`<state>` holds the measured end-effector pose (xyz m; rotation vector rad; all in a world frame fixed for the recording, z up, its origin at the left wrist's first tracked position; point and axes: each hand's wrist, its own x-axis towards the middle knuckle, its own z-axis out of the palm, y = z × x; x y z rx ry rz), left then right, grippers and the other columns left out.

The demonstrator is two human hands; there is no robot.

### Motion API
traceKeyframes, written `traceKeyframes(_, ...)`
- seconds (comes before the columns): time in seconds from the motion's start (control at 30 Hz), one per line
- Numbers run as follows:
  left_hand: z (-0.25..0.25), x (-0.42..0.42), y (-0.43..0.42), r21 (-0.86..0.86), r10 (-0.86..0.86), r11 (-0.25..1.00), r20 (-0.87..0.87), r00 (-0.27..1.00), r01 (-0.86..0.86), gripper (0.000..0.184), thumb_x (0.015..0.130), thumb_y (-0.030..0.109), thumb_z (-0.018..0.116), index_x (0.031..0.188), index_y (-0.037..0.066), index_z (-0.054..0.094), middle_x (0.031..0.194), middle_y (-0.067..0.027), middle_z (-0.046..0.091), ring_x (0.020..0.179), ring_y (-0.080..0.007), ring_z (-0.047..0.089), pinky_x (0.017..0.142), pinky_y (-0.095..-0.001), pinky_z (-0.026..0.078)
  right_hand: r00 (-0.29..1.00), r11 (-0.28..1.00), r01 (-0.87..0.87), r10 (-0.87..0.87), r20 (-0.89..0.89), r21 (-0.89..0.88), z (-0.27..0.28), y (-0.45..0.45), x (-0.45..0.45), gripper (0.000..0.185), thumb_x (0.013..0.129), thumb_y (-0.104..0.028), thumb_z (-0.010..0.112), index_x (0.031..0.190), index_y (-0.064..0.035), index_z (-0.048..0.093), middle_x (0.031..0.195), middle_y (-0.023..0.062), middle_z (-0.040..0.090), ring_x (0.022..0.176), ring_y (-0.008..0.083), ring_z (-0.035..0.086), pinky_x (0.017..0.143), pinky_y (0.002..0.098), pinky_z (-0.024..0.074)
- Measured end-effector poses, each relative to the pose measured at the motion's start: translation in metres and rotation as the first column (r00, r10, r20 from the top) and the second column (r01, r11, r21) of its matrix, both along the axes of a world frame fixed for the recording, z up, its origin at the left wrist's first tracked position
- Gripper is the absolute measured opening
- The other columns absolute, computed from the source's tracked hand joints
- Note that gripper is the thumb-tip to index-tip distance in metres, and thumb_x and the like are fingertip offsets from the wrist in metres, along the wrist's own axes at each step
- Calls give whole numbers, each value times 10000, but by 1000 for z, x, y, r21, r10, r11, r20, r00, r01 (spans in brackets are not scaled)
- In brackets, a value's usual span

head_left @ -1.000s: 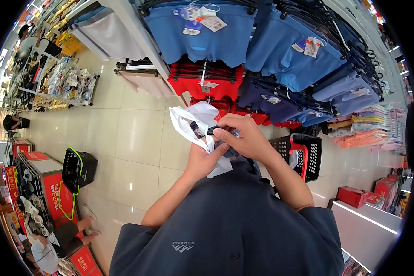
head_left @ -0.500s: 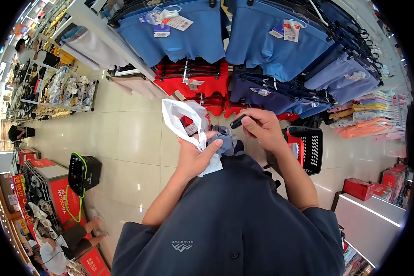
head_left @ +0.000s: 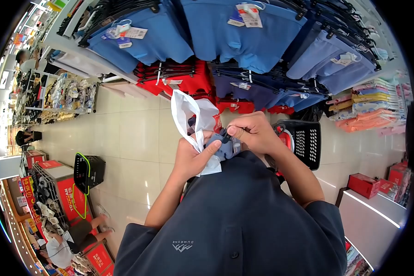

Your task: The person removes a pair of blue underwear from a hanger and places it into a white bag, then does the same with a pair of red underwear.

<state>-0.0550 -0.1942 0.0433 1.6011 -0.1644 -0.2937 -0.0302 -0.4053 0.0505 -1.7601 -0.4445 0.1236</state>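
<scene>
My left hand [head_left: 194, 154] is closed around the edge of a white plastic bag [head_left: 185, 114] and a grey-blue piece of fabric [head_left: 225, 149]. The bag's mouth gapes open above my fingers, with part of its inside visible. My right hand [head_left: 254, 132] pinches a small black object [head_left: 226, 136], whose exact kind I cannot make out. The black object is at the upper edge of the grey-blue fabric, right beside my left thumb. Both hands are in front of my dark shirt.
Ahead hang racks of blue shorts [head_left: 244, 32] and red garments [head_left: 188, 78]. A black shopping basket [head_left: 307, 143] is by my right arm. Another black basket [head_left: 95, 171] with green handles is at left, near a seated person [head_left: 62, 248]. Folded clothes [head_left: 363, 110] hang at right.
My right hand has moved left and slightly down, bringing the black object to the grey-blue fabric. My left hand stays nearly in place. The view has shifted, so the racks appear further left.
</scene>
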Motion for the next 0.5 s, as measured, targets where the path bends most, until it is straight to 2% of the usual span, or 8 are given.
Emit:
traceKeyframes(0.1, -8, -3, -20, 71, -8, 997, 44, 999, 5, 235, 866, 146, 720, 985, -42, 643, 758, -7, 632, 687, -61, 537, 622, -239, 444, 999, 996, -16, 19, 36, -87, -11, -21, -3, 183, 878, -155, 652, 789, 3, 628, 599, 103, 546, 542, 211, 505, 512, 320, 395)
traceKeyframes(0.17, -6, -2, -29, 83, -41, 995, -71, 997, 47, 266, 861, 151, 725, 1024, -38, 631, 776, 1, 625, 711, -48, 529, 633, -230, 440, 999, 998, -2, 0, -38, -60, -15, -29, -10, 182, 879, -159, 650, 789, -2, 633, 599, 109, 549, 540, 222, 512, 510, 323, 393)
traceKeyframes(0.23, -15, -2, -38, 35, -66, 997, -57, 996, 68, 290, 864, 139, 724, 1068, -35, 615, 812, 12, 625, 737, -36, 525, 647, -213, 433, 995, 999, 20, -23, -101, -34, -17, -36, -14, 181, 880, -162, 648, 789, -6, 639, 599, 114, 552, 538, 233, 519, 507, 327, 391)
traceKeyframes(0.3, -17, -1, -51, -139, -58, 990, -173, 983, 34, 282, 866, 116, 720, 1079, -34, 611, 833, 17, 625, 743, -29, 519, 655, -198, 424, 997, 996, 70, -70, -6, -46, -18, -44, -17, 192, 885, -183, 642, 794, -14, 649, 601, 121, 555, 530, 239, 534, 506, 342, 395)
traceKeyframes(0.43, -22, 3, -64, -159, -74, 986, -182, 981, 45, 279, 868, 95, 715, 1088, -36, 605, 851, 18, 627, 753, -28, 521, 664, -195, 425, 986, 986, 108, -122, -114, -123, -9, -54, -21, 208, 890, -209, 635, 801, -22, 657, 610, 131, 565, 532, 264, 536, 512, 355, 403)
traceKeyframes(0.5, -19, 6, -67, -160, -90, 985, -199, 976, 58, 264, 865, 87, 716, 1074, -35, 610, 851, 17, 627, 757, -28, 521, 670, -195, 426, 986, 979, 164, -161, 32, -124, -15, -56, -21, 220, 891, -229, 633, 807, -28, 661, 610, 143, 565, 521, 291, 528, 508, 363, 403)
